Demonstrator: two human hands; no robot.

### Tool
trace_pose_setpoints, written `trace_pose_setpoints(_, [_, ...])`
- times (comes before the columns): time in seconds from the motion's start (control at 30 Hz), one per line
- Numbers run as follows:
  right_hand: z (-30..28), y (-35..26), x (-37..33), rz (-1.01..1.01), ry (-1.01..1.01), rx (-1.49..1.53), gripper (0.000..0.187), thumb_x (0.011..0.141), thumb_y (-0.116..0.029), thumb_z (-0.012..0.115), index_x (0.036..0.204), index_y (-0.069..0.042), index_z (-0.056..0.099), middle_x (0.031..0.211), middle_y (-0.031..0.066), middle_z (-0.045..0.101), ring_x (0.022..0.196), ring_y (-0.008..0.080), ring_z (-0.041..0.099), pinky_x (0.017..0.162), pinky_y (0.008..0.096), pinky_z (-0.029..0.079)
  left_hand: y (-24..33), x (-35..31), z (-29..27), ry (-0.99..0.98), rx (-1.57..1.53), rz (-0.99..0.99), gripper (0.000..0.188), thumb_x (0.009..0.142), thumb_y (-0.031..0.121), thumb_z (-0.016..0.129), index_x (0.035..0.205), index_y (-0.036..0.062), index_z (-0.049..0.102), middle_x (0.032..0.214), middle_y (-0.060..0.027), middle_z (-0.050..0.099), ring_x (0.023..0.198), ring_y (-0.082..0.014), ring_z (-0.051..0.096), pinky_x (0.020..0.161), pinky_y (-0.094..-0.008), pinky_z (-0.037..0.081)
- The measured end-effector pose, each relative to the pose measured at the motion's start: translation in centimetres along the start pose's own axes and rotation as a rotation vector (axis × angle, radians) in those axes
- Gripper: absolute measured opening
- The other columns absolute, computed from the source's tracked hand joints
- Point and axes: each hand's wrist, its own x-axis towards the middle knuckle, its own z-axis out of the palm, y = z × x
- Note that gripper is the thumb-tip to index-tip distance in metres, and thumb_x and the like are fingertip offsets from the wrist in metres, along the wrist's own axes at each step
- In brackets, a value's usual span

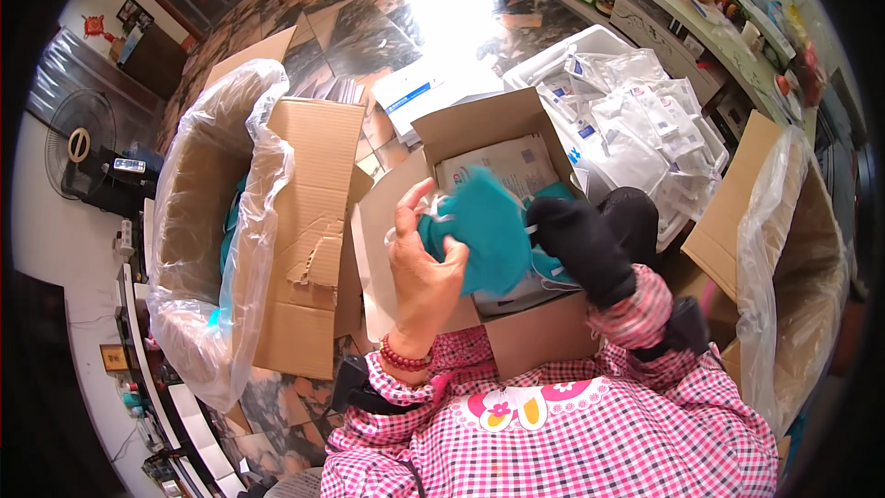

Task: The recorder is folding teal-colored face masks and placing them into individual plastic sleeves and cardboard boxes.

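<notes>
A teal cup-shaped face mask (pixel 489 244) is held up over an open carton, its outline blurred. My bare left hand (pixel 424 254), a red bead bracelet at the wrist, grips its left side with thumb and fingers. White straps show by those fingers. My right hand (pixel 576 244), in a black glove, has its fingers curled at the mask's right edge, with a small white bit at the fingertips. Behind the held mask, more teal masks (pixel 550 269) lie in the carton (pixel 544 341). A white printed packet (pixel 512 159) lies inside at the far side.
A plastic-lined carton (pixel 309 166) on the left contains something teal. Another lined carton (pixel 751 221) stands at right. A white crate (pixel 590 37) heaped with white packets (pixel 645 115) is at far right, below a cluttered shelf (pixel 682 0). White boxes (pixel 406 97) lie beyond the middle carton.
</notes>
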Motion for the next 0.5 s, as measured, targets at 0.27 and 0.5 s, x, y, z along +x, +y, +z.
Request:
trace_pose_setpoints(0.27, [0.2, 0.6, 0.3, 0.274, 0.064, 0.897, 0.009, 0.092, 0.005, 0.052, 0.089, -0.001, 0.058, 0.089, 0.0080, 0.055, 0.082, 0.0201, 0.059, 0.079, 0.0324, 0.051, 0.6, -1.3, 1.7, -0.110, 0.119, 0.192, 0.062, 0.081, 0.008, 0.075, 0.138, 0.0022, 0.050, 0.097, -0.0096, 0.068, 0.088, -0.0208, 0.068, 0.080, -0.0336, 0.054])
trace_pose_setpoints(0.5, [-1.1, 0.0, -0.8, 0.252, -0.119, 0.902, 0.014, 0.097, -0.012, 0.055, 0.089, -0.001, 0.056, 0.089, 0.0070, 0.056, 0.081, 0.0189, 0.061, 0.077, 0.0331, 0.052, -3.6, -0.5, 0.2, 0.008, -0.662, -0.022, 0.025, 0.098, 0.015, 0.062, 0.120, 0.0034, 0.059, 0.105, -0.0068, 0.066, 0.078, -0.0169, 0.066, 0.076, -0.0309, 0.057])
